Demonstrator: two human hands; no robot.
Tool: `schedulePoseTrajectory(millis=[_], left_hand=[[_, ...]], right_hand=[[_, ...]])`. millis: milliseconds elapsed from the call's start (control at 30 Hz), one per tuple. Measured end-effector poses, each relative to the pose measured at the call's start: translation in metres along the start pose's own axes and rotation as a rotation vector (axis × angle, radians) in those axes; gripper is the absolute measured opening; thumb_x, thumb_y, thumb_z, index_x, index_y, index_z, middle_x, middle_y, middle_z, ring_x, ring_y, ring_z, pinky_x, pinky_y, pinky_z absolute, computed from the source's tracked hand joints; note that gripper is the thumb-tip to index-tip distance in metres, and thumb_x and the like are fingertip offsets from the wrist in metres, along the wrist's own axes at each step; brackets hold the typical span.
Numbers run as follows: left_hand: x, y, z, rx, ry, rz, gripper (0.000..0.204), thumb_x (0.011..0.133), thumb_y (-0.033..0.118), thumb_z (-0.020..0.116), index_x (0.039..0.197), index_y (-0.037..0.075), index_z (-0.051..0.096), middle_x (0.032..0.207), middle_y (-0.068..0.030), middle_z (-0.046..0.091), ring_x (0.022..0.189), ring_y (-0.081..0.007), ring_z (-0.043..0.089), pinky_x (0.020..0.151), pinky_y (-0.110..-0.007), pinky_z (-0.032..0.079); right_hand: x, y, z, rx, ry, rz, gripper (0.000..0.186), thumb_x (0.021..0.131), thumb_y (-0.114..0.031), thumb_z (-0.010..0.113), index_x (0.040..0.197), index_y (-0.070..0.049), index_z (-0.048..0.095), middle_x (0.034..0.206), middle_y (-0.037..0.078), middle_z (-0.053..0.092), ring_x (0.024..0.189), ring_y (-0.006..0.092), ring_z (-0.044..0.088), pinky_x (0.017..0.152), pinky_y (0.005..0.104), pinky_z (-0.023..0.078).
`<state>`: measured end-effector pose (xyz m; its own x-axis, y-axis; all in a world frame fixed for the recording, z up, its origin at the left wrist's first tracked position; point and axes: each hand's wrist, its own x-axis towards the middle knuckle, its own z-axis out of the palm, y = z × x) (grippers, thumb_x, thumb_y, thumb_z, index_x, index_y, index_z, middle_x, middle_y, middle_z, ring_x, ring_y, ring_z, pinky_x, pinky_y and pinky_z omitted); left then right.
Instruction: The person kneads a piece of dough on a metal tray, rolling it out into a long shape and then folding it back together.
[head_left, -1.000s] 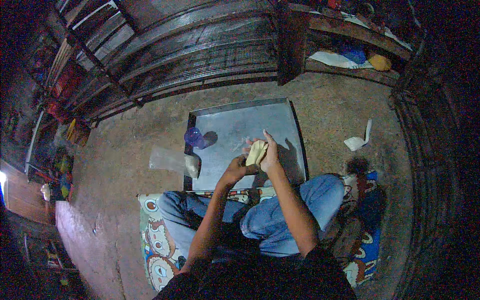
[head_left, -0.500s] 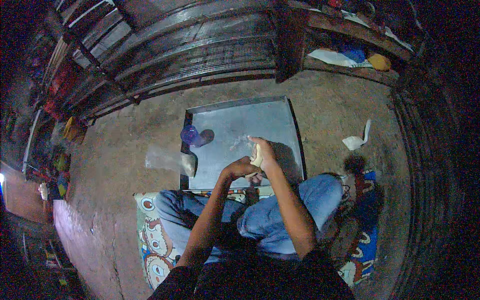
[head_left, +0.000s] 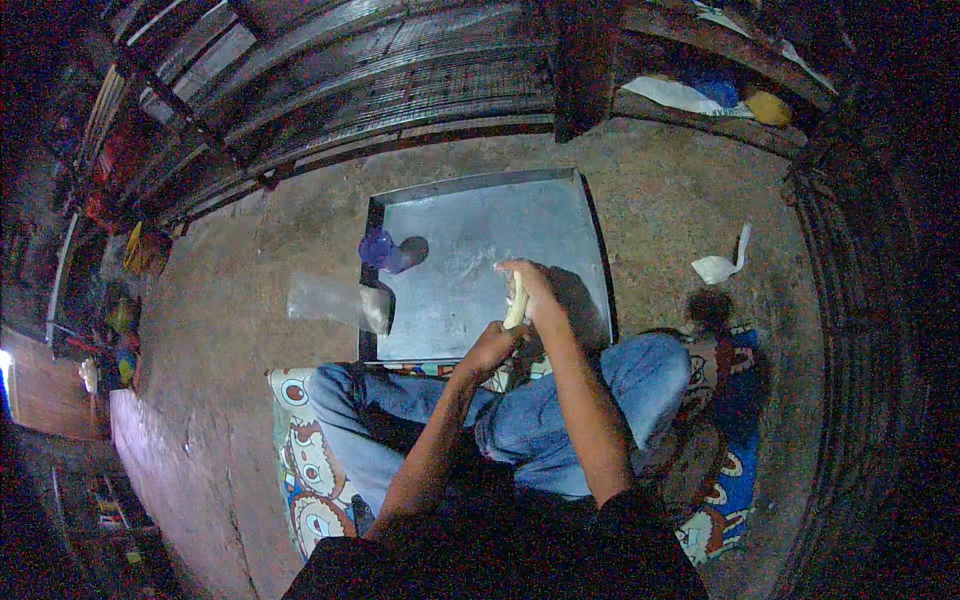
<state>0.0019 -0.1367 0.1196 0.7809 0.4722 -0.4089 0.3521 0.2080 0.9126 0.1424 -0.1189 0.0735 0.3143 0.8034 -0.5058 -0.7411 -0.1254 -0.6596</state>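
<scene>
A pale, elongated piece of dough point(head_left: 517, 303) runs between my two hands over the near right part of a shallow metal tray point(head_left: 460, 220). My left hand point(head_left: 490, 351) is closed round its lower end, close to the tray's near edge. Higher up, my right hand point(head_left: 537, 287) grips the other end, its fingers partly hidden behind the dough and the wrist. Faint white smears, like flour, mark the tray beyond my right hand. A purple, see-through cup point(head_left: 377, 248) stands at the tray's left side. Below it, a clear plastic bag point(head_left: 374, 308) with something whitish in it lies over the tray's left edge.
A patterned mat point(head_left: 308, 465) lies under my crossed legs in jeans. On the concrete floor point(head_left: 660, 200) to the right rests a white plastic piece point(head_left: 714, 268) with a raised strip. Slatted wooden furniture point(head_left: 400, 110) spans the far side; a low shelf holds white, blue and yellow items.
My left hand has drawn down toward me, away from the right. The dough between them now shows as a longer, straighter strip. The whole view has shifted slightly.
</scene>
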Motion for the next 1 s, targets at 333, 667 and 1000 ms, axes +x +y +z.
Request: schedulePoseTrajectory(millis=[333,667,1000], left_hand=[[-0.003,-0.02,0.011,-0.057,0.112,-0.12,0.033,0.084,0.033,0.057,0.078,0.0,0.058,0.06,-0.0013,0.052,0.049,-0.0103,0.045,0.043,-0.028,0.034],[-0.023,-0.009,0.02,-0.041,0.118,-0.097,0.037,0.086,0.034,0.054,0.087,-0.003,0.054,0.063,-0.0028,0.052,0.052,-0.0118,0.046,0.045,-0.03,0.036],[-0.023,-0.02,0.021,-0.002,0.124,-0.165,0.047,0.085,0.038,0.055,0.098,-0.007,0.049,0.074,-0.0087,0.057,0.061,-0.0158,0.052,0.053,-0.031,0.041]], right_hand=[[0.0,-0.009,-0.002,-0.031,0.016,0.019,0.021,0.067,-0.025,0.07,0.067,-0.012,0.053,0.053,0.001,0.043,0.041,0.0164,0.042,0.038,0.0303,0.037],[-0.01,-0.02,0.002,-0.096,-0.023,-0.015,0.02,0.068,-0.023,0.069,0.066,-0.013,0.052,0.051,0.0,0.041,0.039,0.0156,0.04,0.038,0.0308,0.036],[-0.005,-0.027,0.003,-0.073,0.09,0.058,0.02,0.065,-0.022,0.07,0.069,-0.013,0.052,0.052,0.001,0.04,0.039,0.0167,0.039,0.039,0.032,0.036]])
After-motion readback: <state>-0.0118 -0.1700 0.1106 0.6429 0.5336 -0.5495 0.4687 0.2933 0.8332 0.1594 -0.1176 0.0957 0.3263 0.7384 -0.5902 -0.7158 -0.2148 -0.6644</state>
